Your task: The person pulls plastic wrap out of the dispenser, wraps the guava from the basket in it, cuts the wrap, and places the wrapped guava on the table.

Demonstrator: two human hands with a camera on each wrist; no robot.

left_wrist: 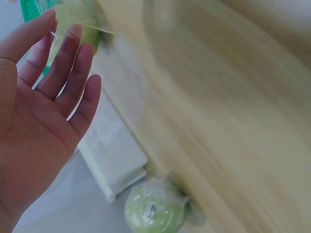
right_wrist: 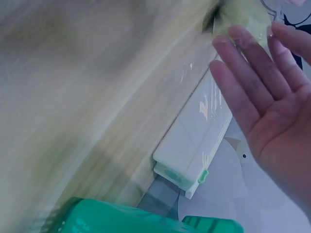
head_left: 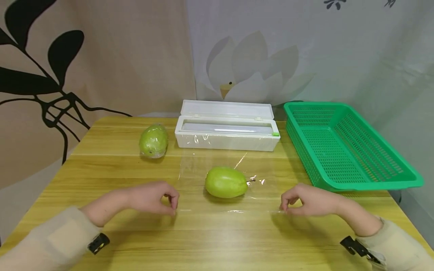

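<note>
A sheet of clear cling film [head_left: 194,167] stretches over the table from the white film dispenser box [head_left: 227,142] toward me. On the sheet lies a green pear [head_left: 225,183] on its side, its stem pointing right. My left hand [head_left: 152,197] pinches the near left corner of the film between thumb and index finger; its other fingers are loosely bent in the left wrist view. At the near right corner, my right hand [head_left: 313,201] pinches the film the same way. Neither hand touches the pear.
Left of the dispenser sits another green pear [head_left: 153,141] wrapped in film. The dispenser's lid [head_left: 227,109] is raised, and a green slider [head_left: 275,134] is at its right end. A green plastic basket [head_left: 306,160] stands at the right edge of the wooden table [head_left: 217,244]. Curtains hang behind.
</note>
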